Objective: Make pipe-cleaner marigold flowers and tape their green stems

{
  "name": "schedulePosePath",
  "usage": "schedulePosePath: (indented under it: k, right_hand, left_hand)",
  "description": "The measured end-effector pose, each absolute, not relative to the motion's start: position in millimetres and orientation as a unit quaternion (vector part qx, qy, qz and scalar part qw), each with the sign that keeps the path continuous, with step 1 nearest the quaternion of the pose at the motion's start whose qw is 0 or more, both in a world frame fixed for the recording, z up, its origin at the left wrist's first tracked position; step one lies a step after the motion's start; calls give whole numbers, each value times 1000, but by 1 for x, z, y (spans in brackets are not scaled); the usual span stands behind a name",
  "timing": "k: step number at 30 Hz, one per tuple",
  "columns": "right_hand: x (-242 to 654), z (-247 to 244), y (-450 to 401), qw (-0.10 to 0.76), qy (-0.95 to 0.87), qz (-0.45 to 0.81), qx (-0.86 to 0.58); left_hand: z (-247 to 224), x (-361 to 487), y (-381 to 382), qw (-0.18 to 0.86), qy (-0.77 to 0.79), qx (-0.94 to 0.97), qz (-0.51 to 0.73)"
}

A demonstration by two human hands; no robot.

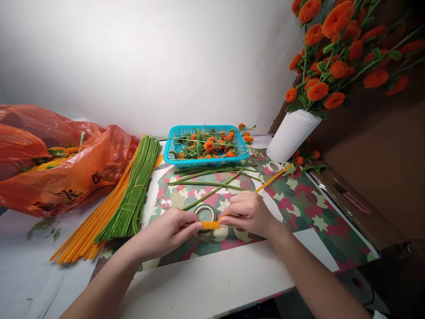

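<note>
Running left-right, orange coil [210, 225]

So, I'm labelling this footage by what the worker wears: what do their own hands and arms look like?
The left hand and right hand are ungloved, with no rings visible on the fingers. The forearms are bare, without watch or bracelet in view. Pale cloth, probably a sleeve edge, shows at the right arm's lower end.

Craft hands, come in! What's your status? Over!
Left hand: pinching fuzzy yellow-orange coil by one end. Right hand: pinched at other end. Round green tape roll close beyond, seemingly not blocking.
</note>
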State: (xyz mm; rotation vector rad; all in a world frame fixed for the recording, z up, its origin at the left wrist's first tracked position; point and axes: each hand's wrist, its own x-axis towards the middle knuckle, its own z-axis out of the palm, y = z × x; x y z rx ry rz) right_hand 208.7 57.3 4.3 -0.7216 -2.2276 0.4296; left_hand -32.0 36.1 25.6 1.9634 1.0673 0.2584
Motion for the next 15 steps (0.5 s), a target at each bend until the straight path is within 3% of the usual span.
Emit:
schedulePosePath:
  k: [4,7,10,12,15]
  right_hand:
    - [201,-2,51,431,-842,-28,-325]
    - [197,-3,45,451,-820,-75,-344]
    - [196,0,44,482,-814,5,-324]
    - [199,5,47,499,-802,127,-301]
    - [207,12,52,454,-777,334,-280]
  left_hand:
    - [20,-23,31,296,531,767,205]
    - [16,-14,25,285,552,728,292]
    - [14,-12,23,365,524,692,337]
    - [13,-15,23,427,488,677,348]
    - [15,-24,24,492,429,688,316]
